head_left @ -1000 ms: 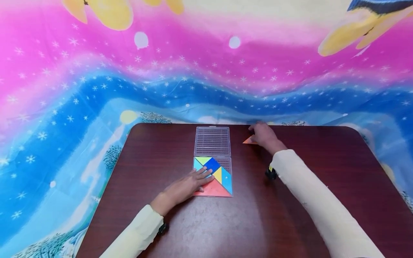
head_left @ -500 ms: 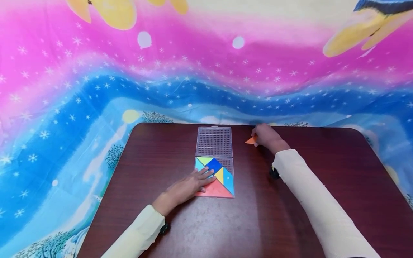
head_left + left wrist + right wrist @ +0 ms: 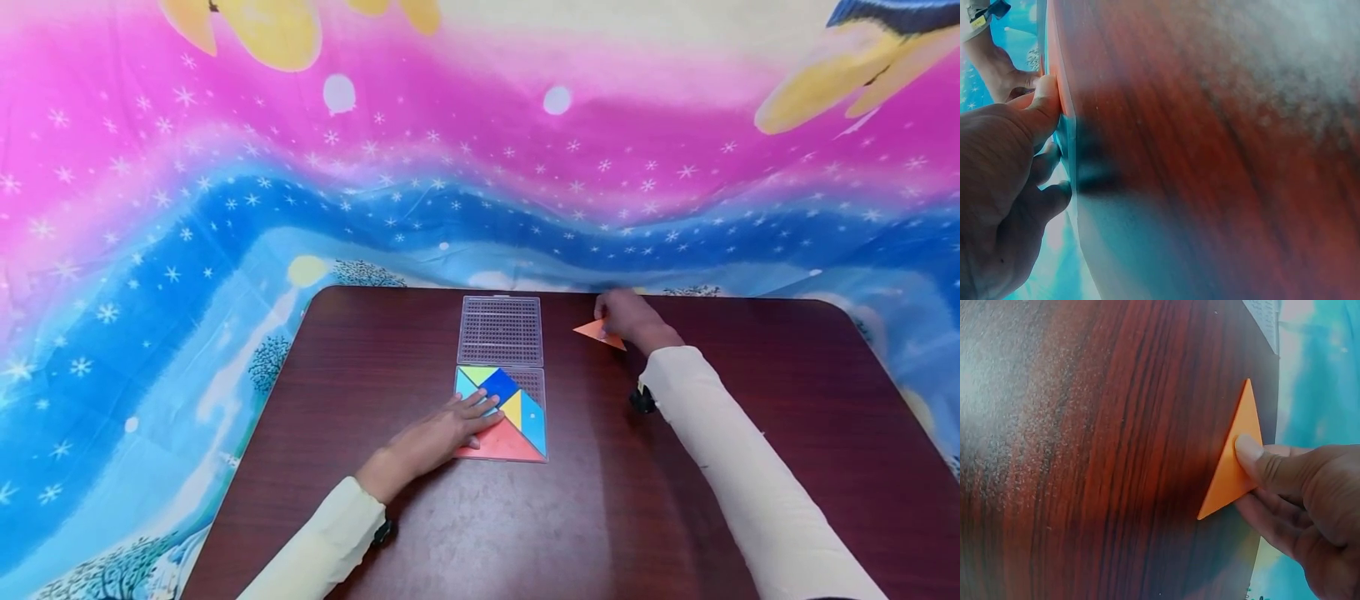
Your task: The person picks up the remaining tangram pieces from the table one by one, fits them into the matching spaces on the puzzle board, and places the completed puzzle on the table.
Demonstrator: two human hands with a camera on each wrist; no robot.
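Note:
An orange triangle tangram piece (image 3: pixel 1235 472) is pinched between the thumb and fingers of my right hand (image 3: pixel 633 318), near the table's far edge. My left hand (image 3: pixel 442 429) lies with fingers extended over the tangram pieces in the lower half of an open clear plastic case (image 3: pixel 498 331). Around its fingers show a coral-red large triangle (image 3: pixel 506 442), a dark blue square (image 3: pixel 498 387), a yellow triangle (image 3: pixel 513 408), a light blue piece (image 3: pixel 533 421) and a lime triangle (image 3: pixel 476 375). The left hand covers part of the red and cyan pieces.
The case's gridded lid lies open flat toward the far edge of the dark wooden table (image 3: pixel 360 358). A gridded gap (image 3: pixel 531 382) shows at the upper right of the pieces. A colourful printed cloth (image 3: pixel 480 150) hangs behind the table.
The right hand has picked at the orange triangle, now pinches it and has turned it so more of its face shows. The left hand stays on the pieces.

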